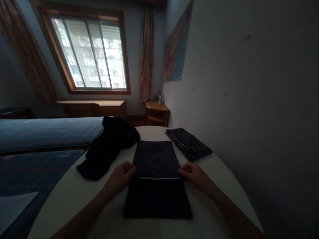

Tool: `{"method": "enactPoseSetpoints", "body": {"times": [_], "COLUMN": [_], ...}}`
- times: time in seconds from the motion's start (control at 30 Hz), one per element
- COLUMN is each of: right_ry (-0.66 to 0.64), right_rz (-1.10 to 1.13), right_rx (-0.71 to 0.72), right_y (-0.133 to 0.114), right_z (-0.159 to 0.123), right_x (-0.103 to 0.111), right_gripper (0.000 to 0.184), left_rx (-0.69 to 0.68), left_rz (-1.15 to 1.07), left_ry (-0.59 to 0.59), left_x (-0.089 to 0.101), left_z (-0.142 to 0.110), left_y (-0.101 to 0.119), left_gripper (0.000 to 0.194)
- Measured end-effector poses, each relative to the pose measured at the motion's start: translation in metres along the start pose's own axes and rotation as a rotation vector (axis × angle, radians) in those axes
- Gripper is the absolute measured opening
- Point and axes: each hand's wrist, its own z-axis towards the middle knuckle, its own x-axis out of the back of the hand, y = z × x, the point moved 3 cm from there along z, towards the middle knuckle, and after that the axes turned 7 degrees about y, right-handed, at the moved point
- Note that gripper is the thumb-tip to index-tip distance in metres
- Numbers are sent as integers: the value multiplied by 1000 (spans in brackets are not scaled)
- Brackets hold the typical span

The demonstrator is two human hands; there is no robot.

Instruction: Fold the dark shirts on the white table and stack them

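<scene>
A dark folded garment (157, 199) lies flat on the round white table (214, 205) in front of me. Its upper, dark grey layer ends in a thin white line across the middle; below that the cloth is black. My left hand (124, 174) pinches the garment's left edge beside this line. On the opposite edge, at about the same height, my right hand (191, 173) has thumb and fingers closed on the cloth. I cannot tell the kind of garment.
A rumpled black garment (109, 146) lies at the table's left edge. Back right is a folded black-and-white striped cloth (189, 144). A bed with a blue checked cover (50, 134) stands left; a bare wall (244, 99) rises close on the right.
</scene>
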Motion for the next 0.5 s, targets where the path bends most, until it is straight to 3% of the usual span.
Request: {"method": "enactPoseSetpoints", "body": {"times": [0.13,0.23,0.33,0.5], "right_ry": [69,77,19,-119], "right_rz": [-250,-315,-229,-31], "right_rx": [45,84,101,-11], "right_y": [-5,-10,-12,-4], "right_z": [-8,-12,-11,-6], "right_x": [-1,-2,-5,-9], "right_gripper": [33,38,37,31], "left_rx": [-34,-19,-9,58], "left_rz": [151,178,84,-92], "left_ry": [18,1,-21,-38], "left_x": [4,3,-1,-1], "left_z": [1,1,1,1], "left_y": [-2,-1,2,3], "left_gripper": [52,55,59,65]}}
